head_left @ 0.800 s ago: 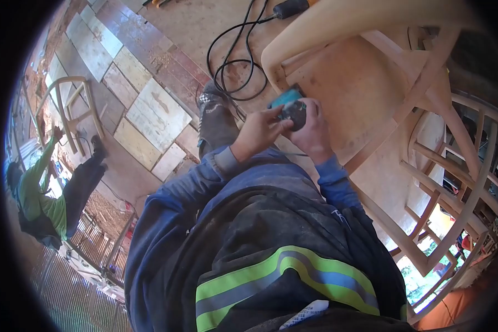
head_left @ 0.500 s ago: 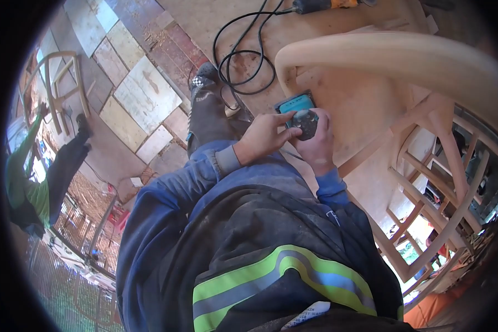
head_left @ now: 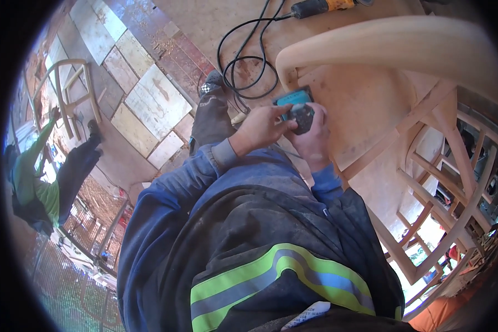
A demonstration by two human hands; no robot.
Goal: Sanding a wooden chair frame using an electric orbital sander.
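- Both hands meet just above the frame centre, over the bare wooden chair [head_left: 404, 110] that fills the upper right.
- Left hand [head_left: 263, 128]: fingers curled around the near side of a small power tool [head_left: 296, 108], grasping it.
- Right hand [head_left: 314, 138]: wrapped under and around the same tool from the right, also grasping; thumb side lies against the dark part.
- Power tool: teal body with a dark, rounded, knob-like part toward the person; mostly covered by the fingers, so its full shape cannot be told. It sits at the edge of the chair's seat panel, just below the curved back rail [head_left: 393, 44].
- Edges: the curved rail arcs close above the hands; slanted chair legs and rungs crowd the right side of the frame.
- Open room: dusty floor with patchwork boards [head_left: 149, 105] at upper left, left of the person's dark shoe [head_left: 210, 113].
- Black cable [head_left: 240, 66] loops on the floor just above the hands, running up to an orange-bodied tool [head_left: 321, 6] at the top edge.
- Far left: another person in a green top [head_left: 30, 182] reaches toward a second chair frame [head_left: 72, 88], well apart.
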